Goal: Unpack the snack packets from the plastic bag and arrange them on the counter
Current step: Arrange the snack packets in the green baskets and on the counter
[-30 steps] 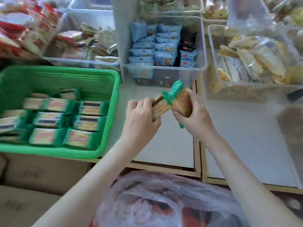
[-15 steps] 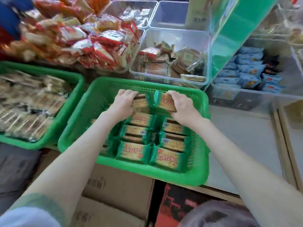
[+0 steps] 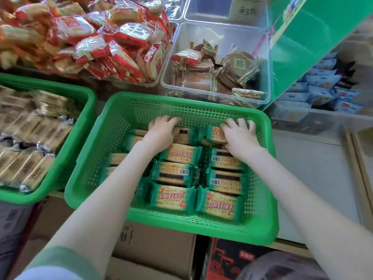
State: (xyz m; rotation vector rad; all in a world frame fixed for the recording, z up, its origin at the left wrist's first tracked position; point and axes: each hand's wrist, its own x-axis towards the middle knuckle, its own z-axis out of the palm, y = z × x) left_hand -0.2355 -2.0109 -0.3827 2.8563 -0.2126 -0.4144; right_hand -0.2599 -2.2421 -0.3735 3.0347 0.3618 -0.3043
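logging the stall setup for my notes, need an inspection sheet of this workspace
surface: pale counter, bare right of the basket
job's things: green cracker packets in rows inside the green basket; plastic bag at the bottom edge
clutter: second green basket of tan packets; clear bins of red packets and brown packets
grippers: left hand and right hand each grip a back-row packet
cables: nothing seen
surroundings: cardboard boxes below; blue packets at right
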